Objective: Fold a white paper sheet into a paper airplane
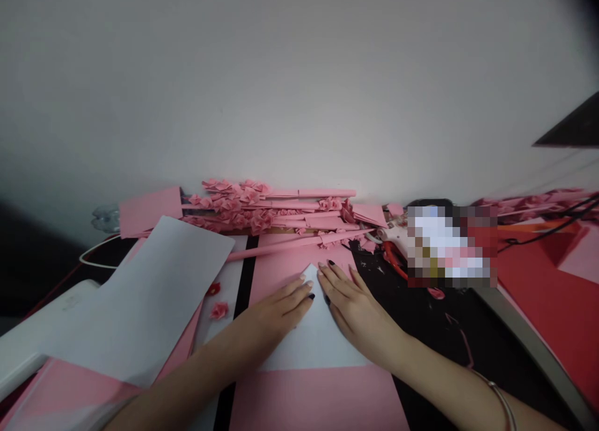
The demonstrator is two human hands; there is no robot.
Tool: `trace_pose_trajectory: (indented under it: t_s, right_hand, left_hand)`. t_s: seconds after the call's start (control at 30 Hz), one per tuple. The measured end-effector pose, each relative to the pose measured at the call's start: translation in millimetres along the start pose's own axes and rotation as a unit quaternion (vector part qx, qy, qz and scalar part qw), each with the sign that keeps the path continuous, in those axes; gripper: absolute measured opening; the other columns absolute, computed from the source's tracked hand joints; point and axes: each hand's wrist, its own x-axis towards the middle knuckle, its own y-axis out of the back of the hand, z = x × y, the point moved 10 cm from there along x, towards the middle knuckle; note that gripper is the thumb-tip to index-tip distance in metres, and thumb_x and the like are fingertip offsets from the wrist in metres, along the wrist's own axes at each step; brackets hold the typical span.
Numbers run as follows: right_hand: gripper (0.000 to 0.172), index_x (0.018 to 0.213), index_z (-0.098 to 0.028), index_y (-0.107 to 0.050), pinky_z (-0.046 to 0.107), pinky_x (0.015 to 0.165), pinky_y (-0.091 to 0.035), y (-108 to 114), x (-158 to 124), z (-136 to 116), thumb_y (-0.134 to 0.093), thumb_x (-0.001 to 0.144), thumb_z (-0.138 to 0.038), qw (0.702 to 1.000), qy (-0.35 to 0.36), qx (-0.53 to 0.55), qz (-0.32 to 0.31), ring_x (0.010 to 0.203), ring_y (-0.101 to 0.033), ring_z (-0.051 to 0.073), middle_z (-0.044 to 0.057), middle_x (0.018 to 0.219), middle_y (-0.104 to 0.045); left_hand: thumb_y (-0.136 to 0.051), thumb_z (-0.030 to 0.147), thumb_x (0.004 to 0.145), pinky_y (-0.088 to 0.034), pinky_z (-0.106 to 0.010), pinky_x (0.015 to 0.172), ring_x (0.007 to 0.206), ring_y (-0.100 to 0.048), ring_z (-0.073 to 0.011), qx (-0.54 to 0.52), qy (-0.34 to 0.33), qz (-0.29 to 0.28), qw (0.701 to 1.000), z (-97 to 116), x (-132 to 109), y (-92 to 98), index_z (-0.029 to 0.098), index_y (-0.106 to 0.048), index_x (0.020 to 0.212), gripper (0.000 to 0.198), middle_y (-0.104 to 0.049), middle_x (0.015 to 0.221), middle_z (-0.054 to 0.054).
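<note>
A white sheet of paper [314, 347] lies on a pink sheet [318, 400], its top folded to a point. My left hand [283, 306] rests flat on the left slanting edge, fingers stretched toward the tip. On the right slanting edge lies my right hand [350, 309], also flat with fingers extended. Neither hand grasps anything; both press or rest on the paper near its point. Just left of my left hand are a small pink paper flower [219, 310] and a red one [213, 289].
A large white sheet [154, 300] covers pink sheets at left, beside a white device [51, 331]. Pink paper flowers [243, 203] and rolled paper stems lie along the wall. Red-handled scissors [394, 259] and red paper [556, 294] are at right. Part of the right side is blurred out.
</note>
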Motion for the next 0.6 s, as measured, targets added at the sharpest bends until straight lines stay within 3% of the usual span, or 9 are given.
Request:
trace_pose_trajectory:
  t_s: [0.2,0.6]
  right_hand:
    - [0.051,0.140,-0.008,-0.038,0.055,0.109,-0.028,-2.6,0.5,-0.4,-0.031,0.089,-0.008,1.000,-0.002,-0.015,-0.028,0.136,-0.030,0.027,0.014,0.147,-0.035]
    - [0.052,0.139,-0.011,-0.039,0.055,0.108,-0.029,0.7,-0.5,-0.1,-0.034,0.087,-0.007,1.000,0.001,0.002,-0.001,0.135,-0.032,0.025,0.015,0.145,-0.039]
  left_hand:
    - [-0.042,0.014,0.093,-0.028,-0.042,0.113,0.140,-0.021,-0.0206,0.020,0.000,0.004,1.000,1.6,3.5,2.8,0.015,-0.043,0.132,0.039,-0.041,0.143,-0.014]
    - [-0.042,0.020,0.095,-0.026,-0.039,0.115,0.140,-0.021,-0.0187,0.021,-0.014,0.022,0.999,2.7,1.8,5.2,0.019,-0.046,0.130,0.035,-0.043,0.143,-0.009]
